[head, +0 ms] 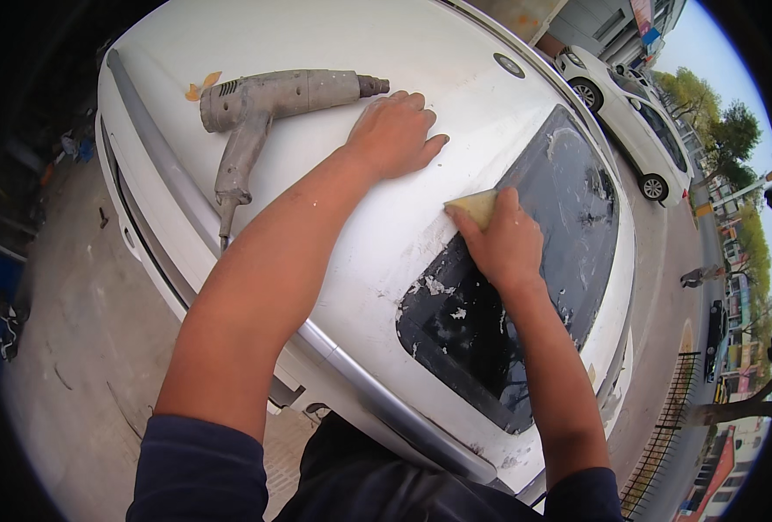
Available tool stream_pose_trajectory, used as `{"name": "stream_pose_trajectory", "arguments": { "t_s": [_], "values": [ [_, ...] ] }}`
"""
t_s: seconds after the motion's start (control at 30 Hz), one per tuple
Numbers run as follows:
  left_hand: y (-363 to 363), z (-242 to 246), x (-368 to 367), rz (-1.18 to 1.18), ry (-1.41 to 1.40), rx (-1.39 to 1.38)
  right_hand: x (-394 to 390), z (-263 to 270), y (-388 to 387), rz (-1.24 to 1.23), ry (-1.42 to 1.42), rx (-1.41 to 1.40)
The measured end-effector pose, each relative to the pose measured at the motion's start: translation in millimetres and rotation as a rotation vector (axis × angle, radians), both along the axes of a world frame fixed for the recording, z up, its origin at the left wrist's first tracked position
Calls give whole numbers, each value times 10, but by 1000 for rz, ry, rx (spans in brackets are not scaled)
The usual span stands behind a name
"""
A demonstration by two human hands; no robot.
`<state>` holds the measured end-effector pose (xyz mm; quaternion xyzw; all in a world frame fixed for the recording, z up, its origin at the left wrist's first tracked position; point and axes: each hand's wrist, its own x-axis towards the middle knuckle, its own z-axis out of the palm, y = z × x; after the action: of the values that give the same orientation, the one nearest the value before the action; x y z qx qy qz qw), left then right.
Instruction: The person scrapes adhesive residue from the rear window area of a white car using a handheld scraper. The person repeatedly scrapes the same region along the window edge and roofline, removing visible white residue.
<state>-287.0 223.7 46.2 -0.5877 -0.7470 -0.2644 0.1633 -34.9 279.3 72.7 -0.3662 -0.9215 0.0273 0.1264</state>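
Observation:
My right hand grips a yellowish scraper blade at the upper left edge of a dark glass roof panel. White flakes and streaks of residue cling to the glass and to the paint beside it. My left hand rests on the white car roof, its fingers curled and its thumb out, and seems to hold nothing. Just beyond it a dusty grey heat gun lies on its side, its nozzle close to my left knuckles. Its cord runs under my left forearm.
A silver roof rail runs along the near side of the roof, in front of my body. Dry leaves lie by the heat gun. Another white car stands beyond, with a black metal fence and a distant person at the right.

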Motion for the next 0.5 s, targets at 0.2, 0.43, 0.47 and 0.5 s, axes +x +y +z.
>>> {"name": "stream_pose_trajectory", "arguments": {
  "t_s": [0.2,0.43,0.47,0.5],
  "values": [
    [-18,12,9,4,-1,9,13,-31,-15,69,25,63],
    [-10,15,-1,-12,-15,-4,117,-114,72,83,4,-5],
    [-5,14,-6,-8,-10,7,111,-103,92,103,17,34],
    [-2,13,-4,-5,-7,11,122,-93,71,111,-1,61]
  ]
}}
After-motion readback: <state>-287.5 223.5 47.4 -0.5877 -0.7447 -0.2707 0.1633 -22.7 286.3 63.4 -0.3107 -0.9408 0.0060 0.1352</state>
